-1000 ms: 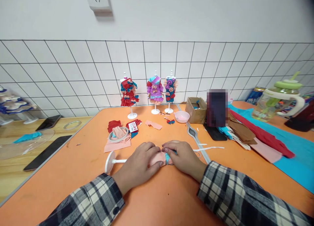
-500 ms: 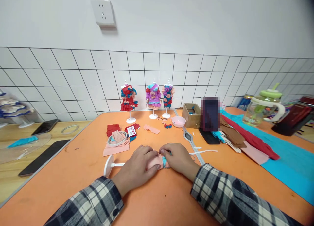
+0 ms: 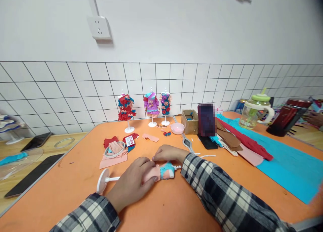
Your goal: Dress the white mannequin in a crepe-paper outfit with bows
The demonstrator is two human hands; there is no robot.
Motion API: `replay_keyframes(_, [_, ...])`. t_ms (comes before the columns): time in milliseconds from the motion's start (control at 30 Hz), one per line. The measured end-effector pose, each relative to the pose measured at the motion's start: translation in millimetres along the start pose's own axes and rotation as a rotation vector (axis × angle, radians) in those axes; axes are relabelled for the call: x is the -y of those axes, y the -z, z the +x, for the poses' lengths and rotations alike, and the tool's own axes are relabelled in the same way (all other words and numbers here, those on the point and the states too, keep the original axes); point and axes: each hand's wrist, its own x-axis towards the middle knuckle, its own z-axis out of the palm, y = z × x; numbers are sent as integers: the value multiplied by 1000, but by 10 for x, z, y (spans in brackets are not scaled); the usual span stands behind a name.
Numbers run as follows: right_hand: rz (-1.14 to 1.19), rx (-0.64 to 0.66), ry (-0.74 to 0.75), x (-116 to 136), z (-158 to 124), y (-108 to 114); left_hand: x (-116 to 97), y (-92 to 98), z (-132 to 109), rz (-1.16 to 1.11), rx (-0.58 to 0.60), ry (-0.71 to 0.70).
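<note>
A small white mannequin stand [image 3: 104, 182] lies on its side on the orange table [image 3: 164, 208], its torso wrapped in pink and blue fabric [image 3: 161, 172]. My left hand [image 3: 133, 183] presses down on the pink part of that wrapped torso, fingers closed over it. Just behind the torso, my right hand [image 3: 168, 153] rests with its fingers pinched at the top edge of the fabric. Both my sleeves are dark plaid.
Three dressed mini mannequins [image 3: 150, 105] stand by the tiled wall. Pink and red cloth pieces with a tape ring [image 3: 114, 149] lie left of centre. A pink bowl [image 3: 177, 127], cardboard box [image 3: 189, 121], phone on a stand [image 3: 207, 124], folded fabrics [image 3: 252, 148] and a green-lidded cup [image 3: 256, 112] sit to the right.
The camera has tilted up and swung right. My right hand has drawn back from over the blue part to the fabric's far edge, uncovering the blue cloth; my left hand stays on the pink part.
</note>
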Motion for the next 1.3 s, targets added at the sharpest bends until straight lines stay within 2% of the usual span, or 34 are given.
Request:
replay_keyframes(100, [40,110,-8,-7,25,-18,-17,13,8,2,23,15])
replay_keyframes(167, [72,125,0,-30,21,-44,-19,19,15,7,33,18])
replay_keyframes(533, [169,-167,165,-219,-81,-126,-7,9,-14,86,-25,34])
replay_keyframes(667, [140,-208,178,-223,-111,-93,14,2,-25,84,-11,45])
replay_keyframes(833, [-1,-126,146,-185,-39,-49,25,7,-10,70,10,37])
replay_keyframes(1033, [-177,26,151,18,142,-22,30,36,20,47,52,53])
replay_keyframes(1133, [-177,91,134,46,166,-14,40,45,31,50,69,54])
replay_keyframes(1300, [-100,148,168,-43,158,-34,42,36,34,99,50,49])
